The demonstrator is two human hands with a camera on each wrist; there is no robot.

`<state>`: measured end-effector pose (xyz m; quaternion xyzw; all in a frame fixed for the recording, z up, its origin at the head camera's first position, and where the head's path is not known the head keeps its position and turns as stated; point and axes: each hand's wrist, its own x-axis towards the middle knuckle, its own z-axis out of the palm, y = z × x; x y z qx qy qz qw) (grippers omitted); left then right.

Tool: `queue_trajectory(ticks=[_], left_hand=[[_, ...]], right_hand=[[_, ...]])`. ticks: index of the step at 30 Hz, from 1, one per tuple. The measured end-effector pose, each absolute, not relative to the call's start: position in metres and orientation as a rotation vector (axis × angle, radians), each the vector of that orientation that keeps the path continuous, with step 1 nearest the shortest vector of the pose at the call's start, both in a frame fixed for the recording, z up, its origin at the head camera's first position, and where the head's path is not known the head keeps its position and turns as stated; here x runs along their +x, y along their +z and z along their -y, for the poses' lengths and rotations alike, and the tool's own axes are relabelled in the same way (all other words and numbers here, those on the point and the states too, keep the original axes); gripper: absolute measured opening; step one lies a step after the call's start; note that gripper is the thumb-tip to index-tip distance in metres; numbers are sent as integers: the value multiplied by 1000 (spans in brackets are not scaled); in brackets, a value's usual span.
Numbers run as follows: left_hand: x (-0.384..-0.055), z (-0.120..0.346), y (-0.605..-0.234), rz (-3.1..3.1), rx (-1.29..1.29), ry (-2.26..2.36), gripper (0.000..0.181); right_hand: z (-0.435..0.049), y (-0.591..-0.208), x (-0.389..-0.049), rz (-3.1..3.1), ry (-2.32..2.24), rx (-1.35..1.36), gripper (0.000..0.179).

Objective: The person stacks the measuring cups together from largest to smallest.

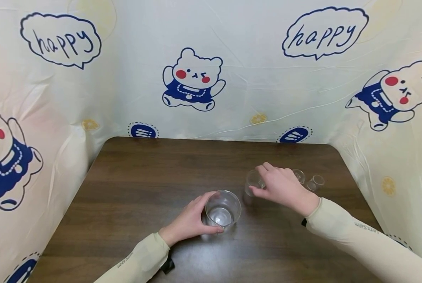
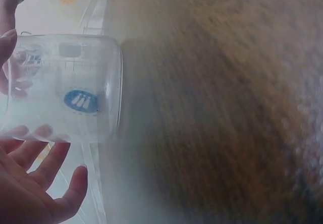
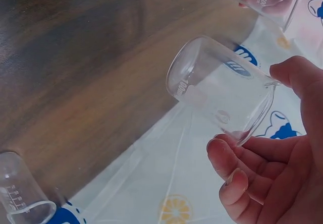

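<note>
While the left hand [image 1: 191, 219] grips a large clear cylindrical glass beaker [image 1: 232, 206] on the dark brown wooden surface [image 1: 143, 188], head view, the right hand [image 1: 281, 185] pinches a smaller clear glass beaker [image 1: 254, 181] farther right; two tiny clear glass beakers [image 1: 316, 182] near the right hand. Left wrist view: large beaker, thumb and fingers on opposite walls. Right wrist view: smaller beaker, white-marked, rim between thumb and fingers; one tiny beaker, graduated, apart.
</note>
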<state>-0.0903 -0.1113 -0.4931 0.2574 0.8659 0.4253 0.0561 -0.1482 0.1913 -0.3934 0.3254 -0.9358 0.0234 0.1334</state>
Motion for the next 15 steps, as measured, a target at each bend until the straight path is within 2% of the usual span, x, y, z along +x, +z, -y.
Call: queue_trajectory(ticks=[15], left_hand=[[-90, 110, -493, -2618, 774, 1303, 95]], right_hand=[[-189, -380, -141, 2648, 47, 964, 51]])
